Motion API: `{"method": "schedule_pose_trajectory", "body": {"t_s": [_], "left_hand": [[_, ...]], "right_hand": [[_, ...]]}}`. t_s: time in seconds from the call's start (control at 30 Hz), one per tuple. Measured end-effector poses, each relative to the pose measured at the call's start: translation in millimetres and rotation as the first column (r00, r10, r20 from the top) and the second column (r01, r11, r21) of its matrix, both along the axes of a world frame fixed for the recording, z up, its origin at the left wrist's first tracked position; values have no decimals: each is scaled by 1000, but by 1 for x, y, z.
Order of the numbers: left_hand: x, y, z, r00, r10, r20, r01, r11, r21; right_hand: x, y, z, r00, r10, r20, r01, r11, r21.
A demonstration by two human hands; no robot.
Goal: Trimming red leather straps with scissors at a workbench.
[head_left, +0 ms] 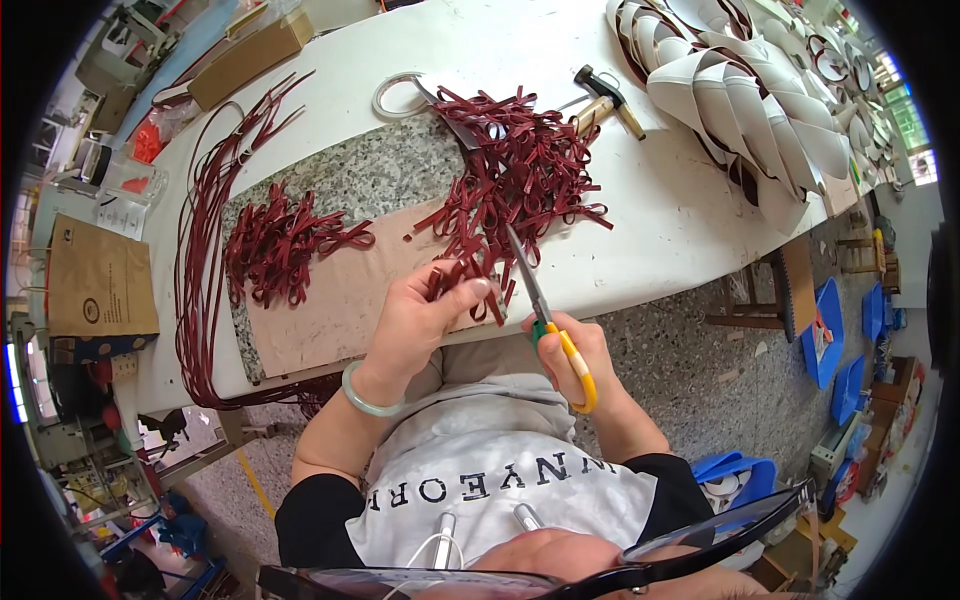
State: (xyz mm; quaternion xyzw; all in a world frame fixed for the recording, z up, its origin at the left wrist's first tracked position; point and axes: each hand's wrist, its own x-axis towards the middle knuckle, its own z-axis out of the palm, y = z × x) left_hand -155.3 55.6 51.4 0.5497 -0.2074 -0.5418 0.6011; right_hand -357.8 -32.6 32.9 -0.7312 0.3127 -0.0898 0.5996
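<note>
My left hand (425, 315) is closed on a few dark red strap loops (483, 292), pinched between thumb and fingers over the table's near edge. In my right hand (580, 352) are scissors (530, 275) with yellow and green handles, their blades pointing up toward a big heap of dark red strap loops (530, 170). The blades look nearly together, with the tips at the heap's near edge. A smaller pile of loops (275, 245) lies to the left on a pale board (320, 320), which rests on a speckled stone slab (370, 165).
Long dark red straps (195, 260) hang over the table's left front edge. Behind the heap lie a hammer (612, 100) and a roll of white tape (397, 97). Stacked white curved pieces (745, 110) fill the right end of the table (640, 250). A brown paper bag (100, 280) stands at left.
</note>
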Motion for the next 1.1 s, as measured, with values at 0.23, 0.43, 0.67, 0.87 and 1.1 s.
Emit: {"method": "schedule_pose_trajectory", "body": {"t_s": [0.23, 0.43, 0.67, 0.87, 1.1], "left_hand": [[7, -10, 0, 874, 179, -451, -258, 959, -119], [-4, -11, -3, 852, 252, -460, -321, 944, -78], [-11, -17, -4, 843, 300, -446, -379, 920, -96], [-12, -14, -1, 844, 303, -441, -389, 914, -117], [46, 7, 14, 805, 434, 404, -402, 900, -165]], "right_hand": [[-4, 4, -4, 999, 38, 18, -35, 990, -139], [6, 4, -5, 995, 63, -82, -87, 938, -336], [13, -1, -1, 994, 59, -93, -87, 939, -332], [16, 0, 0, 999, 37, 19, -28, 929, -368], [2, -2, -2, 986, -136, 99, 134, 991, 24]]}}
